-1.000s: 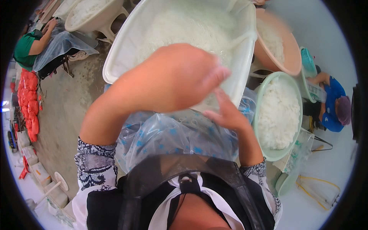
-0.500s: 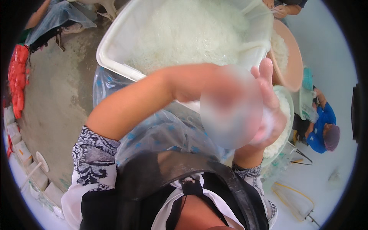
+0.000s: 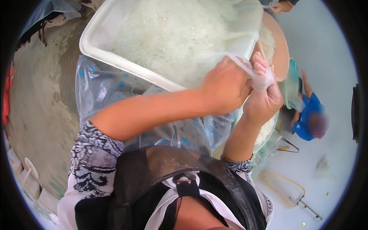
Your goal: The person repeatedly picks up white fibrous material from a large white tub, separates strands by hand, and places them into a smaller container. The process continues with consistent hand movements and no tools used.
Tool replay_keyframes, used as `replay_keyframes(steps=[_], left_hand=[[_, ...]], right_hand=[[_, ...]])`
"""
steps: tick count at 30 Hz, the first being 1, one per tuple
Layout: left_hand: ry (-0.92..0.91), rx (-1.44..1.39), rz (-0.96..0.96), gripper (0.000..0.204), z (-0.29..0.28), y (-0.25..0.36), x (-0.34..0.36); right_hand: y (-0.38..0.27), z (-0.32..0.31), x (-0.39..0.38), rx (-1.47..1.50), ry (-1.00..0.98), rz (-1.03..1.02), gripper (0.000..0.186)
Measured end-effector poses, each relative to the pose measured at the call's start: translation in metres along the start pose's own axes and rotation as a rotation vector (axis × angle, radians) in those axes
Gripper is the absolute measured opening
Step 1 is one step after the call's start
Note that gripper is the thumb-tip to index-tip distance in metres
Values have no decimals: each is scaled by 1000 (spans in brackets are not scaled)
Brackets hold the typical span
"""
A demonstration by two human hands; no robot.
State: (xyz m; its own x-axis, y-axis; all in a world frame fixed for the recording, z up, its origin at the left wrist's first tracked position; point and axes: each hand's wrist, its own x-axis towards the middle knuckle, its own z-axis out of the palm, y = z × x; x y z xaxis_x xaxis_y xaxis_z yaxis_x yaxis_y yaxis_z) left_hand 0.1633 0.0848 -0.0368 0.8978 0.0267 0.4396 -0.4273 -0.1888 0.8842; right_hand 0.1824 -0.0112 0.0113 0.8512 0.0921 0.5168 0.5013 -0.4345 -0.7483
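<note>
A white tub (image 3: pixel 126 69) holds a heap of thin, translucent white noodles (image 3: pixel 168 34) in front of me. A slack strand of them runs from the heap to my hands. My left hand (image 3: pixel 228 86) is closed on this strand, its fingers bent and partly smeared by motion. Close beside it on the right, my right hand (image 3: pixel 268 96) has a bundle of noodles (image 3: pixel 263 80) wound round its fingers. The fingertips stick up above the winding, bent and held close together. Both hands are over the tub's near right corner.
Right of the tub stand a peach basin (image 3: pixel 281 50) and a pale green basin (image 3: pixel 276 132), both with white noodles. Clear plastic sheeting (image 3: pixel 103 92) hangs below the tub. Another person in blue (image 3: pixel 308 117) is at the right; a co-worker's hand (image 3: pixel 281 6) shows at top right.
My left hand has come off my right hand's front to its left side, uncovering the wound bundle. Both hands show more clearly. The whole view has shifted slightly.
</note>
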Motion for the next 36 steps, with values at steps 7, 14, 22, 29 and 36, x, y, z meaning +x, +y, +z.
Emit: replay_keyframes(steps=[7, 14, 22, 29, 36], left_hand=[[-657, -1058, -711, 27, -47, 39, 15], [-413, -526, -163, 29, -89, 37, -1], [-827, 152, 239, 19, -107, 21, 17], [-683, -689, -363, 36, -111, 7, 19], [-319, -947, -442, 30, -64, 14, 10]], right_hand=[[-19, -1, -6, 487, 213, 477, 16], [-30, -16, -2, -249, -373, -301, 13], [-36, -13, -13, -377, -664, -293, 11], [-32, -11, -15, -102, -293, 4, 6], [-19, -24, -19, 102, -96, 186, 11]])
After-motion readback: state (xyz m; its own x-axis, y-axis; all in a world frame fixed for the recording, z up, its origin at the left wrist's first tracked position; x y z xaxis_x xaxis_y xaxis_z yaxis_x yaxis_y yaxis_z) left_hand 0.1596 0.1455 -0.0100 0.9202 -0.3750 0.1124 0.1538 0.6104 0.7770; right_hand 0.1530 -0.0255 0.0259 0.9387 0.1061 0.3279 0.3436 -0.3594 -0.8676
